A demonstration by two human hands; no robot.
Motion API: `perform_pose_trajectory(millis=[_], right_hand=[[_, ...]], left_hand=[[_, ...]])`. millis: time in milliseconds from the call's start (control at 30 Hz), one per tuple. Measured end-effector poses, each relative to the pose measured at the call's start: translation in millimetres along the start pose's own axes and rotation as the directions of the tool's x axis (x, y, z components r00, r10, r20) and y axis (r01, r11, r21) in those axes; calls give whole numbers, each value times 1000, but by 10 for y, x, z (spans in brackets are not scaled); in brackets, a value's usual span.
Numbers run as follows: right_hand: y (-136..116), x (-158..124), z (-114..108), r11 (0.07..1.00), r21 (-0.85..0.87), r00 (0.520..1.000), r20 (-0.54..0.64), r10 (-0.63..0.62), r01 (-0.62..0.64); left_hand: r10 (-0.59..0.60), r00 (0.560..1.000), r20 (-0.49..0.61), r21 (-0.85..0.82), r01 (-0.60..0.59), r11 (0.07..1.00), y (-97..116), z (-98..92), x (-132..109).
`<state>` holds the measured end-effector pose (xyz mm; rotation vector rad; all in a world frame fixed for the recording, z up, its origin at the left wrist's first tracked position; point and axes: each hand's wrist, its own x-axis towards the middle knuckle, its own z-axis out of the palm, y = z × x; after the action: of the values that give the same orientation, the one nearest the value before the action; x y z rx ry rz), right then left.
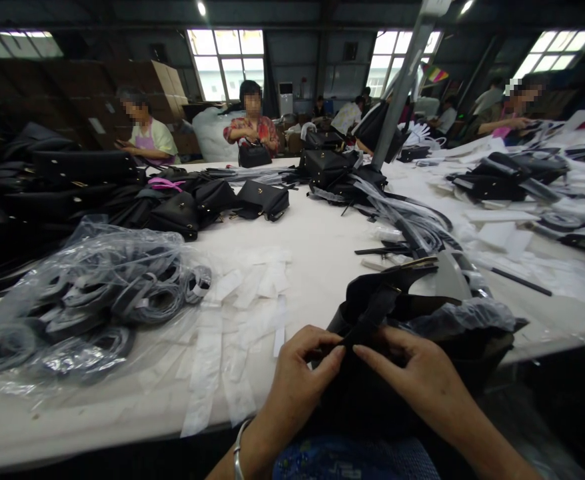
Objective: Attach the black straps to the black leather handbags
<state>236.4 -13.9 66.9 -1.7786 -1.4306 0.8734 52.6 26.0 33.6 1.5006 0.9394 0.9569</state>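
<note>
A black handbag [367, 393] rests at the table's front edge, close to my body. My left hand [305, 370] pinches its upper edge between thumb and fingers. Just to the right, my right hand [410, 363] grips the same edge, the thumb in front and the fingers behind. A black strap [375, 310] rises from the bag near my fingertips. Clear plastic wrap [462, 317] lies over the bag's right part. Any small fitting between my fingers is hidden.
Left on the white table [317, 247] lies a plastic bag of coiled straps [122, 287], beside white paper strips [222, 340]. Black bags [262, 200] and wrapped straps [412, 213] lie farther back. A metal post [400, 87] stands beyond. Co-workers sit across the table, one person [252, 127] handling a bag.
</note>
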Motion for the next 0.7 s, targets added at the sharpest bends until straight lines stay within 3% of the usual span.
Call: perform_pose_trajectory(millis=[233, 433, 700], right_hand=[[32, -17, 26, 999, -32, 998, -58, -2, 0], [-2, 2, 1, 996, -84, 1000, -17, -11, 10], [23, 34, -3, 994, -104, 1000, 29, -10, 13]], left_hand=[[-63, 998, 5, -20, 63, 998, -13, 43, 13], [-95, 994, 47, -69, 98, 993, -25, 35, 18], [-189, 982, 11, -234, 186, 954, -35, 40, 88]])
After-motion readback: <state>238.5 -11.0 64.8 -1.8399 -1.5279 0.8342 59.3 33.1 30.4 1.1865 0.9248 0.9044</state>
